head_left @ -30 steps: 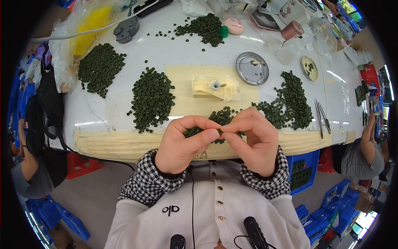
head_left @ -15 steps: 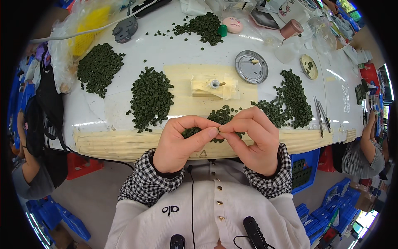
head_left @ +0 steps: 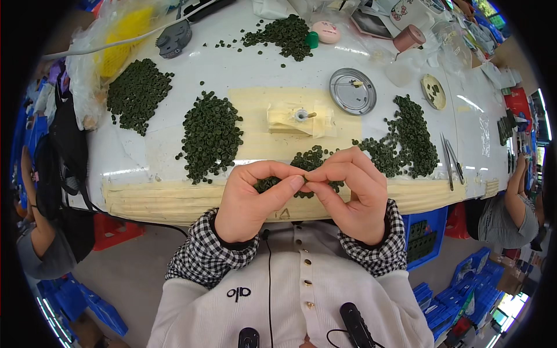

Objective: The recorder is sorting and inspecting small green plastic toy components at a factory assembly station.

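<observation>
My left hand (head_left: pixel 252 197) and my right hand (head_left: pixel 354 194) meet at the fingertips above the table's near edge. Both are closed in a pinch on one small dark green round part (head_left: pixel 305 178), mostly covered by the fingers. Just beyond and beneath the hands lies a small pile of similar green parts (head_left: pixel 310 159). Farther out, a tape-wrapped block (head_left: pixel 281 120) with a metal ring and a short peg sits on a yellowish taped patch (head_left: pixel 249 139).
Larger heaps of green parts lie left (head_left: pixel 212 136), far left (head_left: pixel 139 95), at the back (head_left: pixel 284 35) and right (head_left: pixel 415 139). A round metal tin lid (head_left: pixel 353 104), tweezers (head_left: pixel 447 165) and a yellow dish (head_left: pixel 433 93) are on the right. Other people sit at both sides.
My hands keep their pinch at nearly the same spot. The right hand has shifted very slightly left; nothing was let go.
</observation>
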The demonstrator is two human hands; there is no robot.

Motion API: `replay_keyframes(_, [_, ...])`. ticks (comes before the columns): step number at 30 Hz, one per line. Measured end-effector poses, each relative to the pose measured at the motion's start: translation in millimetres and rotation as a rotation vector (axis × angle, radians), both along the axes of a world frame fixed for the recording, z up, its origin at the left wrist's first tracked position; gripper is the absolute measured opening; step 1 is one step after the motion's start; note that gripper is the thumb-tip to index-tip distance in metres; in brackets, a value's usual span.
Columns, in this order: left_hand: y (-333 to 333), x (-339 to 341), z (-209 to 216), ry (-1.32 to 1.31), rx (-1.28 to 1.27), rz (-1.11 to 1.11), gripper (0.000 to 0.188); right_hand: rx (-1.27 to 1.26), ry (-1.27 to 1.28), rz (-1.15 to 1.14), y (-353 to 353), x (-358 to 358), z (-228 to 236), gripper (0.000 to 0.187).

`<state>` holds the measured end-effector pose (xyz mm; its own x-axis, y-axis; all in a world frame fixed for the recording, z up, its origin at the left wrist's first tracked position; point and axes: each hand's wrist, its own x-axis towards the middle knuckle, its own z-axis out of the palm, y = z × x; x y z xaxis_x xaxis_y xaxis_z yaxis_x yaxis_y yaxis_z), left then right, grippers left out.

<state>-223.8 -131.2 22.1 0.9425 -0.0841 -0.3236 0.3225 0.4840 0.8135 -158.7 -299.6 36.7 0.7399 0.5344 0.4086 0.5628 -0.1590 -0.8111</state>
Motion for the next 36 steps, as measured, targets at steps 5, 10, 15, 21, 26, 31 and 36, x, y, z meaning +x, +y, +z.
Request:
replay_keyframes(5, [-2, -1, 2, -0.033, 0.087, 0.01, 0.013, -0.009, -0.064, -0.017, 1, 0, -3, 0.02])
replay_keyframes(10, [-1, 0, -1, -0.059, 0.062, 0.008, 0.012, -0.023, -0.153, -0.019, 2, 1, -4, 0.02])
replay_keyframes(15, [-6, -1, -3, -0.096, 0.084, 0.066, 0.008, -0.021, -0.169, -0.025, 3, -2, -5, 0.019])
replay_keyframes(21, [-4, -1, -3, -0.132, 0.165, 0.054, 0.009, 0.073, 0.115, 0.014, 1, -4, -6, 0.015])
replay_keyframes(26, [-4, -2, -6, -0.197, 0.229, 0.063, 0.011, 0.188, 0.428, 0.041, 1, -8, -8, 0.013])
replay_keyframes(31, [-3, -3, -9, -0.198, 0.256, 0.071, 0.01, 0.228, 0.585, 0.071, 4, -8, -5, 0.012])
replay_keyframes(36, [-4, -5, -8, -0.128, 0.147, 0.105, 0.008, 0.198, 0.553, 0.076, 6, -8, -9, 0.014])
